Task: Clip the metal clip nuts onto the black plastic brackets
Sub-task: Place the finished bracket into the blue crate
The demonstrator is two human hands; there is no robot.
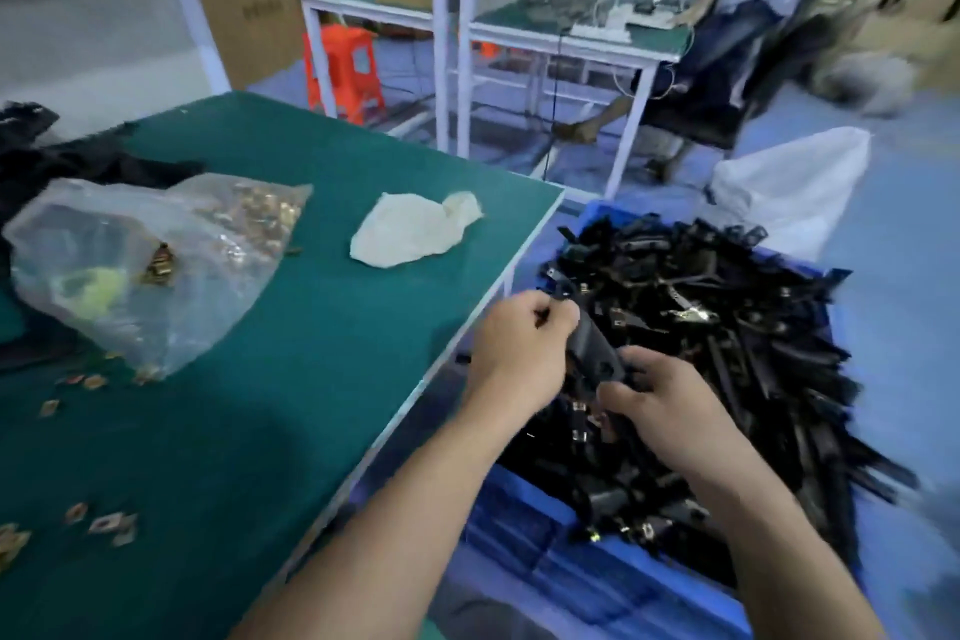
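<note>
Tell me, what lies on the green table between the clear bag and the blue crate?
Only a crumpled white cloth, seen in the head view.

On the table, a bag holding clip nuts lies at the left. A crumpled cloth lies to its right toward the far edge, and loose clip nuts are scattered along the near left. Just right of the table stands a crate heaped with brackets; over its left side the left hand and the right hand hold one bracket between them, the left hand farther away. A sack sits on the floor behind the crate, and a stool stands beyond the table's far edge.
</note>
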